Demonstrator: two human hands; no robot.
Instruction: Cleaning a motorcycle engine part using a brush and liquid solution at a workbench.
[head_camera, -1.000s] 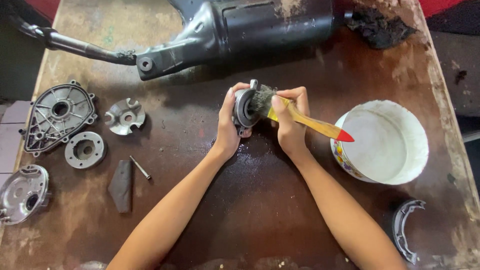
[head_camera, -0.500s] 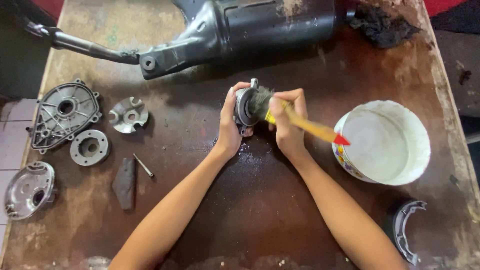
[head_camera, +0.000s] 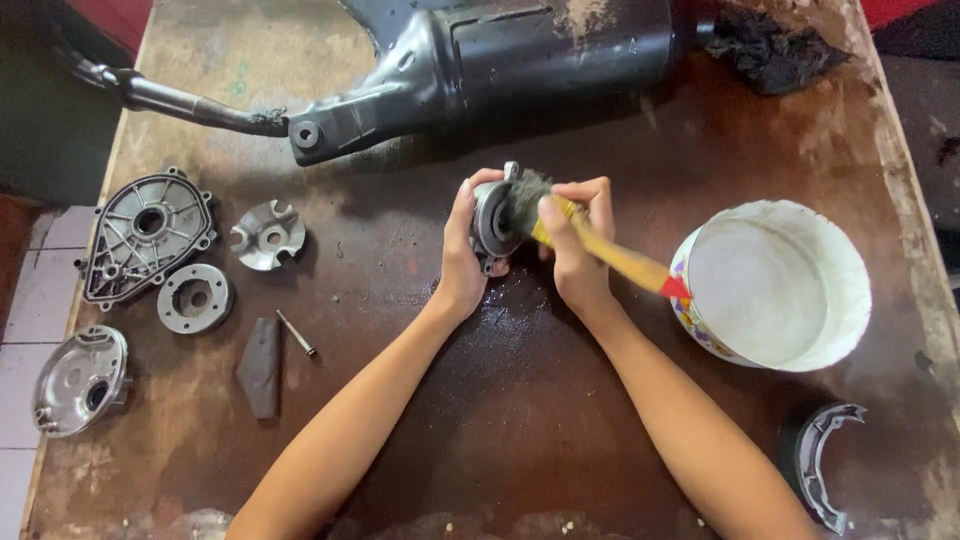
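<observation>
My left hand (head_camera: 462, 255) grips a small round dark metal part (head_camera: 494, 220) and holds it upright just above the brown table (head_camera: 520, 420). My right hand (head_camera: 575, 240) holds a paintbrush (head_camera: 610, 255) with a yellow handle and a red tip. Its dirty bristles press against the face of the metal part. Both forearms reach in from the bottom edge. A white bowl (head_camera: 775, 285) with a patterned outer wall stands just right of the brush handle.
A long black exhaust muffler (head_camera: 480, 60) lies across the back. At the left lie a grey engine cover (head_camera: 145, 235), a finned disc (head_camera: 267, 235), a ring-shaped part (head_camera: 193, 297), a shiny round cover (head_camera: 80, 380), a dark pad (head_camera: 262, 365) and a pin (head_camera: 296, 333). A brake shoe (head_camera: 825, 460) lies bottom right.
The brush has shifted slightly against the metal part while both hands stay in place. The view has drifted a little, so the parts at the left sit further right.
</observation>
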